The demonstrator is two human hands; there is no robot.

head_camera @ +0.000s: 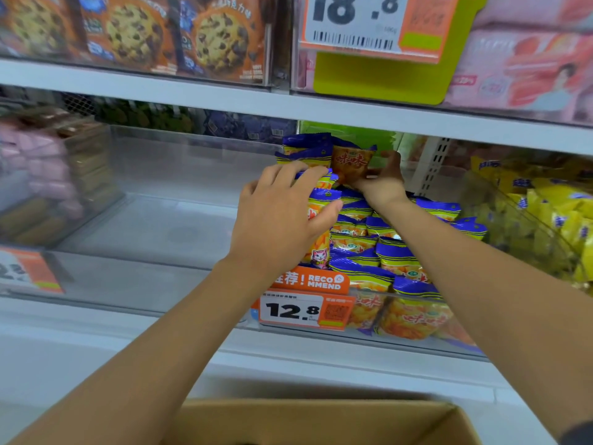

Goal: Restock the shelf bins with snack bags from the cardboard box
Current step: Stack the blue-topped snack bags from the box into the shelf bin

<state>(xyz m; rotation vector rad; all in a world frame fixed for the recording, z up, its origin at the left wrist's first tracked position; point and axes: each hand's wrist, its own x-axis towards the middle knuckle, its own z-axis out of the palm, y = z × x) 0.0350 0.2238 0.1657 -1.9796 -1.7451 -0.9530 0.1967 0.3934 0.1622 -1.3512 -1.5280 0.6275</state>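
Blue, yellow and orange snack bags are piled in the right half of a clear shelf bin. My left hand lies against the left side of the pile, its fingers curled over an upright bag with a cat picture. Farther back, my right hand pinches an orange bag at the top of the pile. The open cardboard box sits at the bottom edge below my arms; its contents are out of view.
The bin's left half shows bare bottom. A 12.8 price tag hangs on its front. Yellow bags fill the bin to the right, pink and brown packs the one to the left. Cookie boxes stand on the shelf above.
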